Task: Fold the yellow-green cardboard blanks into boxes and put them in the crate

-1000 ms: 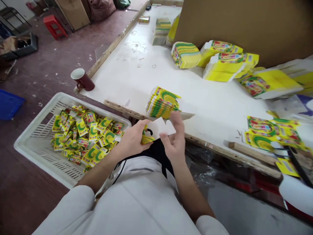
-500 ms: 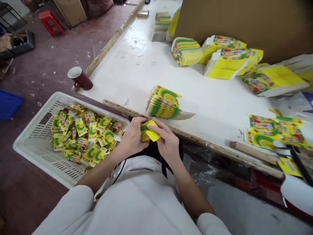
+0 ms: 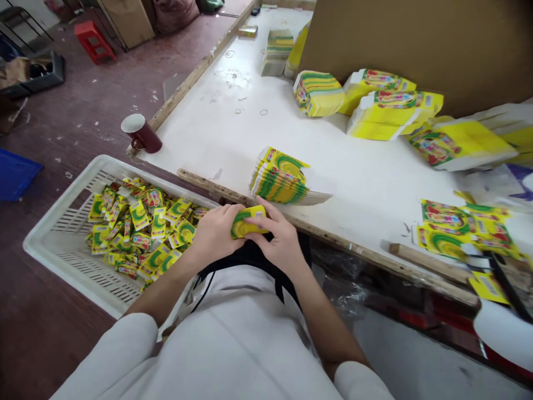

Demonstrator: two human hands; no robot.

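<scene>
At table edge | left hand (image 3: 214, 233), right hand (image 3: 278, 240) clasp small box (image 3: 246, 221)

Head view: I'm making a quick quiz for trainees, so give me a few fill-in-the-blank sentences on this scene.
1. Both hands, left hand and right hand, hold one small ____ and green box.
2. The white basket of folded boxes sits on the person's ____ side.
3. The dark red ____ stands at the table corner.
4. A fanned stack of flat cartons lies on the ____.

Missing words: yellow; left; mug; table
</scene>
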